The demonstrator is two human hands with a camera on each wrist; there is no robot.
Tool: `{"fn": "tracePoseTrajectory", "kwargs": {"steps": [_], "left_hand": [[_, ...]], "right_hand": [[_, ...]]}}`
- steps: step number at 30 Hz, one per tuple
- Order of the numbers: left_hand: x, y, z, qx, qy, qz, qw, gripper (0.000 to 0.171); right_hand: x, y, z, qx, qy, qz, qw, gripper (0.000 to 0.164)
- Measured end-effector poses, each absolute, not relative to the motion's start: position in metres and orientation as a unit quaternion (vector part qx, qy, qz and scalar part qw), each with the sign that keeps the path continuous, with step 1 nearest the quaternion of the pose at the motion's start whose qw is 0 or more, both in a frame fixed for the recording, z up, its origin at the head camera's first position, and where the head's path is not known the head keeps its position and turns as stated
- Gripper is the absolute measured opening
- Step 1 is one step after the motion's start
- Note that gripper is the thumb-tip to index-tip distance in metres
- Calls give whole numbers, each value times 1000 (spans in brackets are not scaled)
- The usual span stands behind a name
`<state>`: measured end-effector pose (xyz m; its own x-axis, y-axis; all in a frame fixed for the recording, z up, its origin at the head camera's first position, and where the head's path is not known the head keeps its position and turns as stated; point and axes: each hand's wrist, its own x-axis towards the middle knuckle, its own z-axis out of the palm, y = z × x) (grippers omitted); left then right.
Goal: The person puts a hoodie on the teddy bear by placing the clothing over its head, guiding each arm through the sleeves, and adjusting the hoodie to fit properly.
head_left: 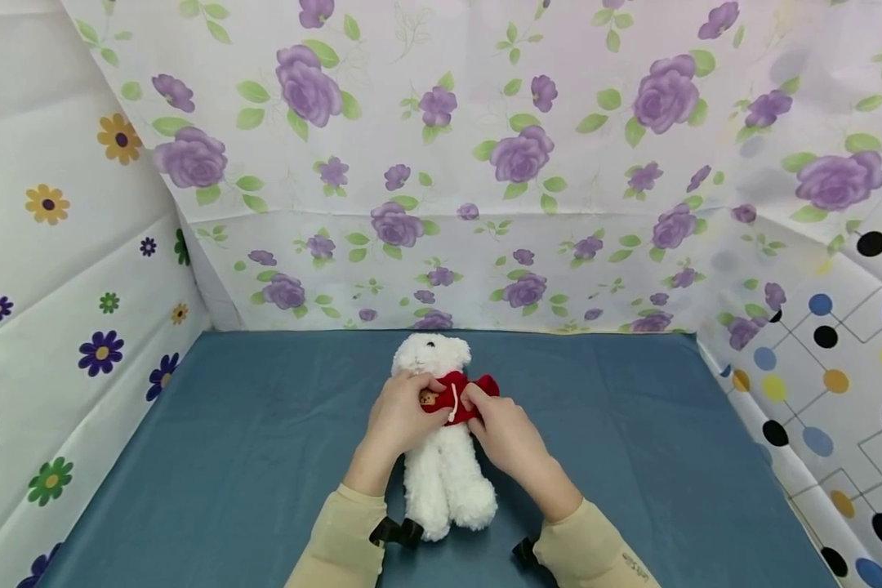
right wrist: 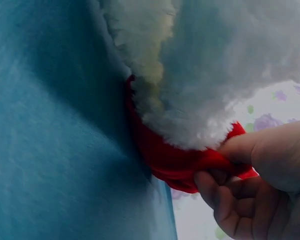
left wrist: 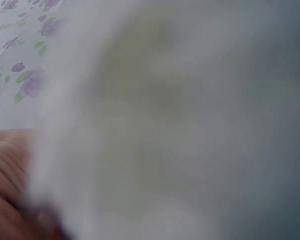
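Observation:
A fluffy white teddy bear (head_left: 441, 469) lies on its back, its head toward the far wall and its legs toward me. It wears a red hoodie (head_left: 452, 390) with a white drawstring and a small bear patch on the chest. My left hand (head_left: 404, 410) grips the hoodie at the bear's left-hand side in the head view, fingers and thumb around the patch. On the other side, my right hand (head_left: 505, 429) pinches the garment; the right wrist view shows its thumb and curled fingers holding the red hem (right wrist: 190, 165). White fur blurs most of the left wrist view.
Blue cloth (head_left: 265, 457) covers the table. Purple-flowered sheeting (head_left: 441, 180) hangs along the back edge. A flower-print sheet (head_left: 59, 310) borders the left side and a dotted sheet (head_left: 816, 392) the right. Black straps (head_left: 397, 532) sit at both sleeve cuffs.

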<state>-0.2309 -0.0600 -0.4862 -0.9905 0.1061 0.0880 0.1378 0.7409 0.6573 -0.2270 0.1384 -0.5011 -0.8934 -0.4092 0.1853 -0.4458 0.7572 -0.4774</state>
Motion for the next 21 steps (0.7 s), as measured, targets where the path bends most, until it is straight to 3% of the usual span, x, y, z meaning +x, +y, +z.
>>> {"fn": "tracePoseTrajectory", "kwargs": {"steps": [11, 17, 21], "left_hand": [[-230, -58, -485, -63, -934, -352, 17, 20], [-228, -56, -484, -70, -936, -344, 20, 20], [-228, -55, -484, -73, -939, -337, 17, 21]], "right_hand": [[-220, 128, -508, 185, -946, 240, 116, 22], [-221, 132, -506, 193, -949, 225, 103, 33], [-221, 137, -498, 183, -955, 218, 88, 25]]}}
